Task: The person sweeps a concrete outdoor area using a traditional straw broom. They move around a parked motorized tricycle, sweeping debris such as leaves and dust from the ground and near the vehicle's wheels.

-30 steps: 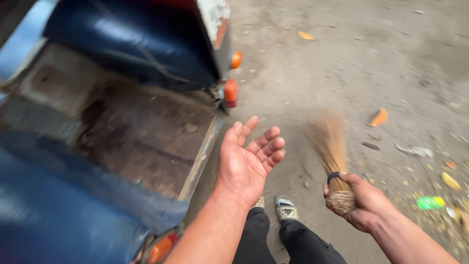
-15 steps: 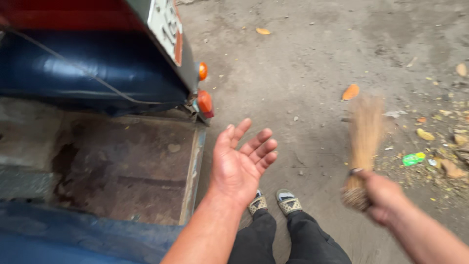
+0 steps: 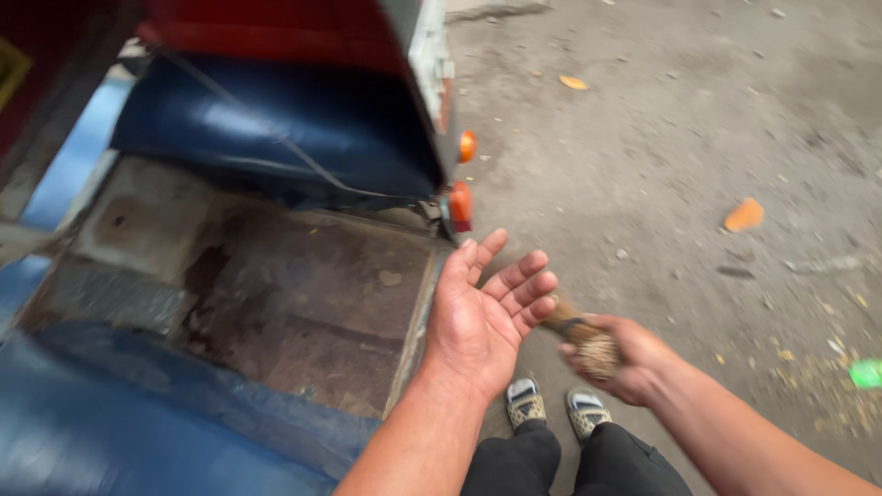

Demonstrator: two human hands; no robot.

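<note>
rusty matt metal floor [image 3: 303, 303], straw broom [image 3: 588, 344]

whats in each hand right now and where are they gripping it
The right hand grips a small straw broom at its bound handle end; the bristles are mostly hidden behind the left hand, which is open, palm up, holding nothing.

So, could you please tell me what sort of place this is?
Probably outdoors, at a roadside or yard: a dusty ground strewn with fallen leaves, beside a small vehicle's rusty metal floor with orange tail lights.
</note>
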